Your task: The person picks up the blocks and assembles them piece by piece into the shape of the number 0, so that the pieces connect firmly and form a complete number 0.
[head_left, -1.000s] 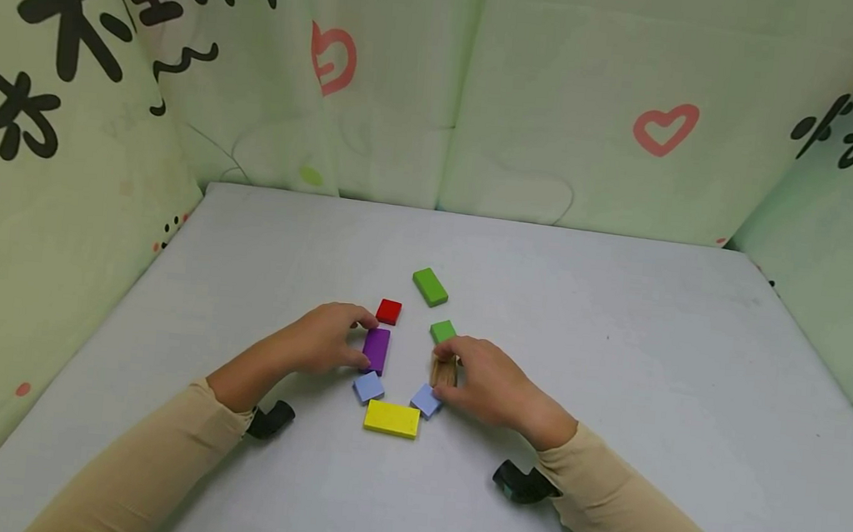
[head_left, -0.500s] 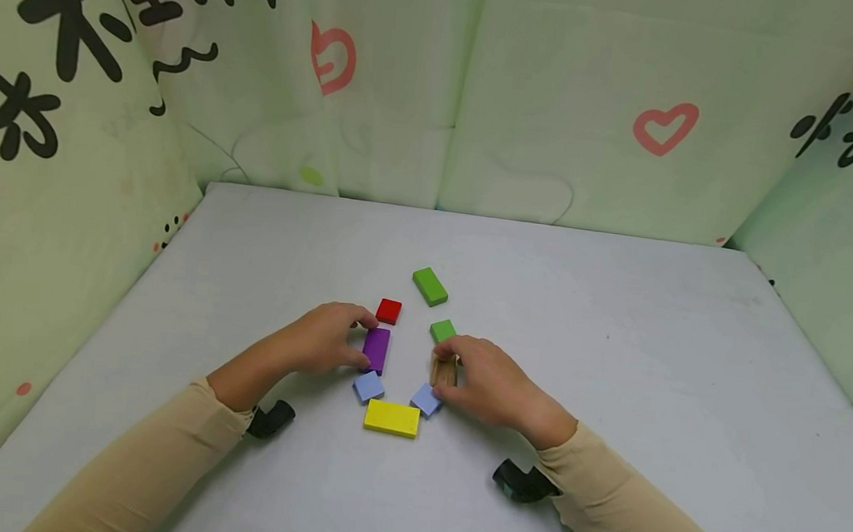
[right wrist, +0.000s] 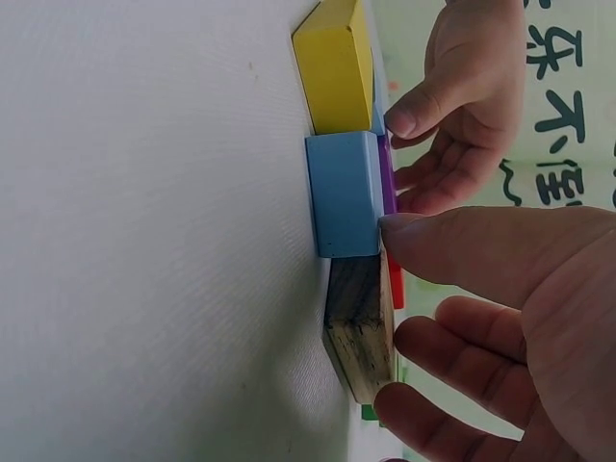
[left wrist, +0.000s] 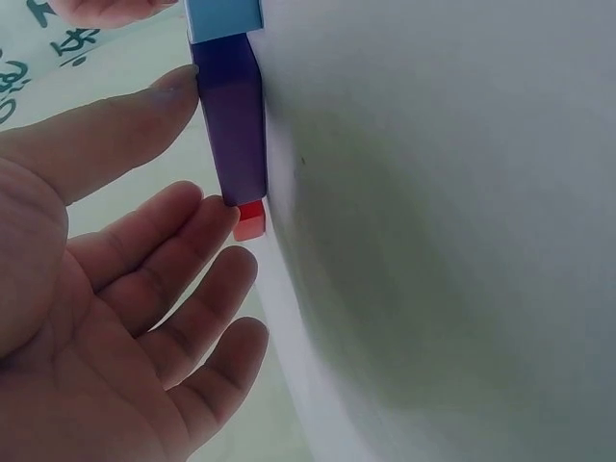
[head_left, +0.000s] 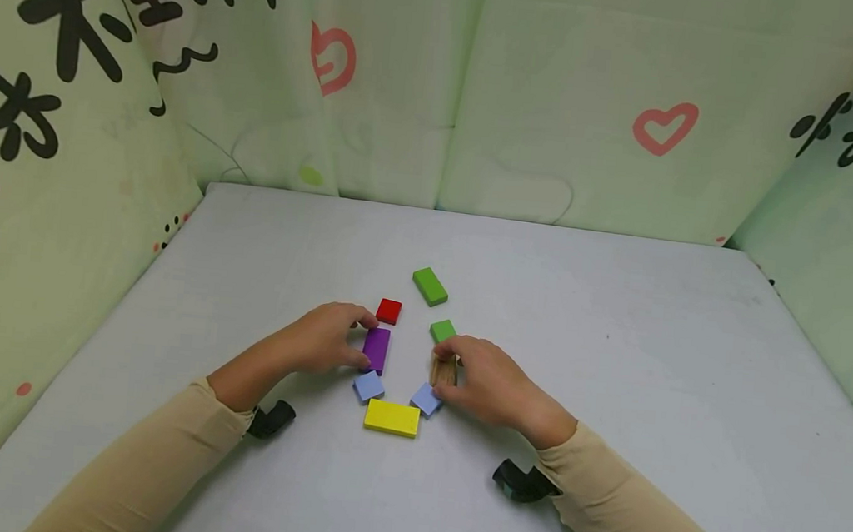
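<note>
Flat coloured blocks lie in a loose ring on the white table. My left hand (head_left: 329, 338) spans the purple block (head_left: 376, 351), thumb at its near end and a fingertip at its far end. Opposite it, my right hand (head_left: 488, 379) holds the bare wooden block (head_left: 444, 373) the same way; in the right wrist view its thumb lies by the joint with a light blue block (right wrist: 346, 192). Another light blue block (head_left: 368, 387) meets the purple block's near end. Beyond the purple block sits a red block (head_left: 389, 311). A small green block (head_left: 442, 331) adjoins the wooden one.
A yellow block (head_left: 392, 419) lies nearest, between the two light blue blocks. Farthest off is a longer green block (head_left: 431, 286), set at a slant with gaps around it. Printed pale green curtains (head_left: 560, 101) enclose the table (head_left: 652, 359) at the back and sides.
</note>
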`<action>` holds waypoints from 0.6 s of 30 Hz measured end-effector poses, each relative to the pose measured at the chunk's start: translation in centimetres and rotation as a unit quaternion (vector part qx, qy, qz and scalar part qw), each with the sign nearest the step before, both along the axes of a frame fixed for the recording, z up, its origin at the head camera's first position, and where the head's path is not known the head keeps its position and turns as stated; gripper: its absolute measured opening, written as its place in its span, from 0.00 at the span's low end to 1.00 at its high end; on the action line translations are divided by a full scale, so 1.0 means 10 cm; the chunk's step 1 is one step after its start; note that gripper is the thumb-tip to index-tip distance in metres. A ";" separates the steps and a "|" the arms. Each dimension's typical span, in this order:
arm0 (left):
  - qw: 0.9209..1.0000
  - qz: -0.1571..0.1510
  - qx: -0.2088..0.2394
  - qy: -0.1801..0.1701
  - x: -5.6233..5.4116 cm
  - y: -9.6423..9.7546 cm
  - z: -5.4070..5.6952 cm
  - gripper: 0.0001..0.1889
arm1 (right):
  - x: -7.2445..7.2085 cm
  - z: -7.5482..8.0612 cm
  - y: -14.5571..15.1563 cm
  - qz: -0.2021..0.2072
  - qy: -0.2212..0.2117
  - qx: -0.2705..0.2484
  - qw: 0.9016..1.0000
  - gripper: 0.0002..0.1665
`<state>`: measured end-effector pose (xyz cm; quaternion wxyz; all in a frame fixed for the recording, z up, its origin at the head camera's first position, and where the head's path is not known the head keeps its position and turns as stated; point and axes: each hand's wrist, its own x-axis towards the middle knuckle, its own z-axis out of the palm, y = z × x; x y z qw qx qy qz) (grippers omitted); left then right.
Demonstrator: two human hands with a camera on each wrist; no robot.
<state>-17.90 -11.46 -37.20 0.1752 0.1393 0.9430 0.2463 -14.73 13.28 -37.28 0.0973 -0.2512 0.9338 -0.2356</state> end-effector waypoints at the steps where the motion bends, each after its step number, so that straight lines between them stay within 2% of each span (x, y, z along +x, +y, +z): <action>1: 1.000 0.000 0.000 0.000 0.00 0.00 0.00 0.28 | 0.00 0.00 0.00 0.000 0.000 0.000 1.000 0.24; 18: 1.000 -0.005 -0.009 0.007 0.00 0.01 0.04 0.29 | 0.00 0.00 0.00 0.000 0.002 0.001 1.000 0.25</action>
